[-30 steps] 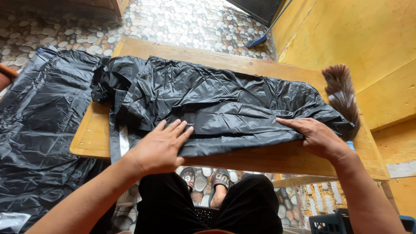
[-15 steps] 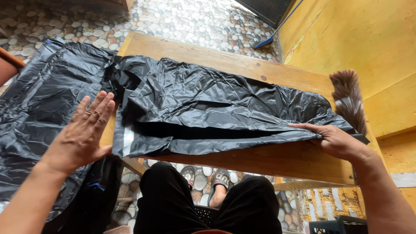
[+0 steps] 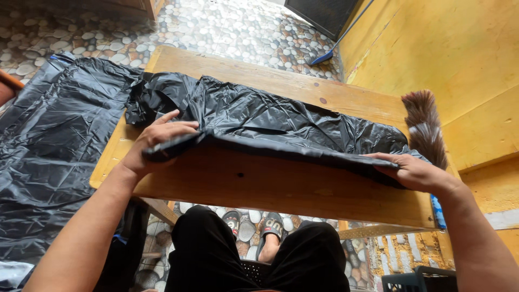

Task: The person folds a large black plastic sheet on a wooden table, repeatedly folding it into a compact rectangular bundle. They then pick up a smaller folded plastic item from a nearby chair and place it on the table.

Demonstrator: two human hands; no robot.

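Note:
A crumpled black plastic bag [image 3: 270, 116] lies stretched lengthwise across a wooden table [image 3: 270, 186]. My left hand [image 3: 157, 141] grips the bag's near left corner, thumb under the plastic, and holds it off the wood. My right hand [image 3: 413, 172] pinches the near right corner, fingers on top. Between the two hands the bag's near edge is raised in a straight taut line a little above the tabletop. The far part of the bag still rests on the table.
A large black plastic sheet [image 3: 54, 146] covers the pebble floor [image 3: 232, 24] left of the table. A brown feather duster [image 3: 424, 127] lies at the table's right end beside a yellow wall [image 3: 465, 59]. A dark crate [image 3: 419, 281] stands at bottom right. My knees are under the table.
My left hand came back from the left of the table and took the bag's near left corner. Both hands have lifted the near edge off the wood.

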